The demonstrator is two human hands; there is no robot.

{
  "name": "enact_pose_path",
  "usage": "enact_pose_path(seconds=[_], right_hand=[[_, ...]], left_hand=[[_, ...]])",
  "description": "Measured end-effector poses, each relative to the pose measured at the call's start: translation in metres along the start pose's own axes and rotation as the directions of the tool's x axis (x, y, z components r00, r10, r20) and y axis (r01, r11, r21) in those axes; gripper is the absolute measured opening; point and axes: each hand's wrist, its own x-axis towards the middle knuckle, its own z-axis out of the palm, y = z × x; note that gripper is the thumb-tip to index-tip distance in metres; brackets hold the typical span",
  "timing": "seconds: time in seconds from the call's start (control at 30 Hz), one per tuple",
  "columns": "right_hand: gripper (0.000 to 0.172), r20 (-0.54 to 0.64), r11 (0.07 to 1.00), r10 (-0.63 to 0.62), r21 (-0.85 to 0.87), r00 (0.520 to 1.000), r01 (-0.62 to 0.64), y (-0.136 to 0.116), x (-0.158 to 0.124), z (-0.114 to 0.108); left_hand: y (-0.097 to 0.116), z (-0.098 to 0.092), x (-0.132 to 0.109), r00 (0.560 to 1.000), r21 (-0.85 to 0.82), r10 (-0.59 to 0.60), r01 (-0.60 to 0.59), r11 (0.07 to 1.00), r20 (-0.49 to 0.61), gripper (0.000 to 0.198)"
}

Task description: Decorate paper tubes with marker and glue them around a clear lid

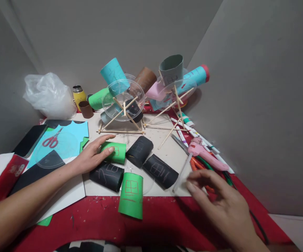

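My left hand (95,154) rests on a green paper tube (121,150), thumb across its front and fingers along its far side. Just below that hand lies a black paper tube (106,176) with pencilled strokes. Two more black tubes, one upper (140,148) and one lower (161,171), lie to its right. Nearest me is another green tube (130,194) with a window-like drawing. My right hand (219,199) hovers with curled fingers, thumb and forefinger slightly apart, and I see nothing between them. Close to its fingertips a translucent glue stick (182,174) juts from a pink glue gun (206,154).
A stick-framed wheel (124,105) of clear discs and coloured tubes stands behind. Scissors (51,140) lie on blue paper (72,140) at left, near a plastic bag (49,96) and yellow bottle (79,96). Markers (203,140) line the right side. Grey walls enclose the red-covered table (93,217).
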Motion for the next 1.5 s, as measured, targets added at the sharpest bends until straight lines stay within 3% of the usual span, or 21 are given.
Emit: enact_pose_path(seconds=[0.07,0.13,0.2,0.4,0.7,1.0,1.17,1.37,1.5], right_hand=[[0.034,-0.035,0.98,-0.15,-0.136,0.988,0.144,-0.001,0.003,0.007],[0.053,0.035,0.937,-0.259,-0.233,0.965,0.26,-0.003,0.007,0.017],[0.06,0.111,0.91,-0.301,-0.264,0.947,0.321,-0.004,0.011,0.025],[0.046,0.183,0.904,-0.35,-0.189,0.919,0.383,-0.001,0.013,0.031],[0.041,0.253,0.924,-0.346,-0.077,0.903,0.376,-0.012,0.013,0.022],[0.037,0.343,0.917,-0.354,-0.055,0.87,0.395,-0.024,0.029,0.021],[0.035,0.373,0.939,-0.316,-0.01,0.872,0.344,-0.027,0.032,0.027],[0.026,0.425,0.982,-0.187,0.057,0.886,0.18,-0.03,0.033,0.029],[0.027,0.4,0.981,-0.192,0.066,0.896,0.181,-0.026,0.031,0.031]], left_hand=[[-0.002,0.002,-0.001,1.0,0.002,0.001,-0.001,1.0,-0.009,0.063],[-0.004,0.004,-0.003,1.0,0.009,0.0,0.0,1.0,-0.008,0.062],[-0.004,0.005,-0.006,1.0,0.008,0.002,-0.002,1.0,0.0,0.061],[-0.007,0.002,-0.008,0.998,-0.118,-0.039,0.046,0.992,0.059,0.058],[-0.006,0.001,-0.005,0.991,-0.248,-0.052,0.082,0.965,0.125,0.048],[-0.008,0.003,-0.003,0.989,-0.218,-0.027,0.058,0.974,0.145,0.051],[-0.01,0.003,-0.001,0.989,-0.211,-0.022,0.053,0.976,0.146,0.053],[-0.012,0.003,-0.001,0.988,-0.233,-0.036,0.07,0.97,0.148,0.051],[-0.011,0.003,-0.001,0.987,-0.243,-0.041,0.078,0.967,0.154,0.048]])
